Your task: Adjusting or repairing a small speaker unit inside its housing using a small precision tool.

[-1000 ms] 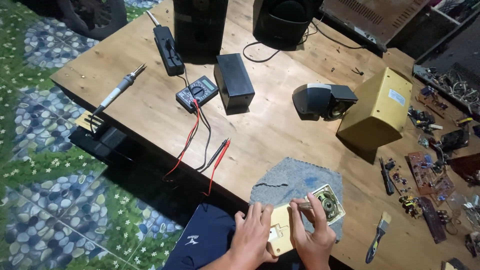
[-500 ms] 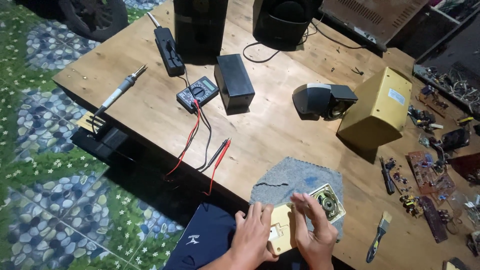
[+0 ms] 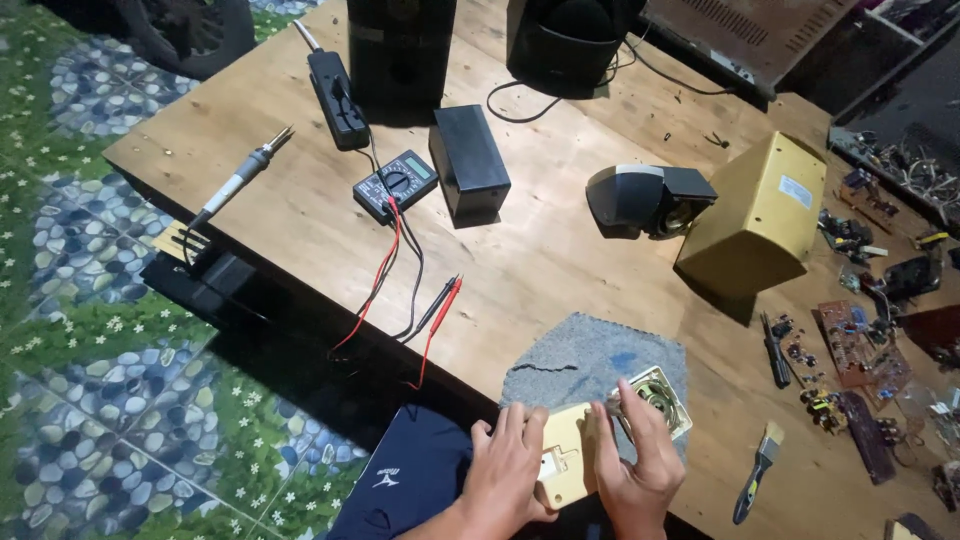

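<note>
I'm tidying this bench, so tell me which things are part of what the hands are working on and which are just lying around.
In hand:
left hand
right hand
small yellow plastic speaker housing
round speaker driver in a pale frame
grey cloth mat

Lying about:
black multimeter with red and black probe leads
soldering iron
black rectangular box
large yellow speaker box
small paintbrush
loose brown circuit boards

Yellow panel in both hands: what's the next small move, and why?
Probably ease the yellow panel toward you, off the small speaker unit. Left hand and right hand grip its two sides at the table edge, and the speaker unit lies partly exposed on the grey cloth. Whether anything still joins them is hidden, so go slowly.
</note>
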